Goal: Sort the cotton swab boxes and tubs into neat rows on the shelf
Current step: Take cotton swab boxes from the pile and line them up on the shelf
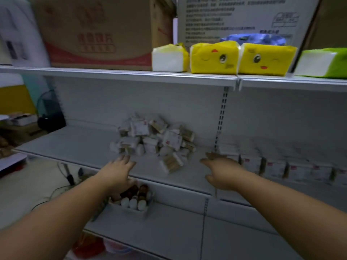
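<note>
At the middle of the shelf [75, 145] the boxes [171, 140] are lying in a loose heap [150, 145], a tidy row [281, 167] standing to its right. Both hands are reaching in with fingers [125, 160] stretched and holding nothing, the left hand [118, 169] at the heap's near-left edge, the right hand [219, 171] between heap and row. Lifting near boxes singly and butting each against the row's left end is looking wisest.

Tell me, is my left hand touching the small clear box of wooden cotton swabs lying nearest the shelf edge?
Apart. The head view shows a strip of bare grey shelf between the left hand and the small clear box of wooden cotton swabs.
</note>
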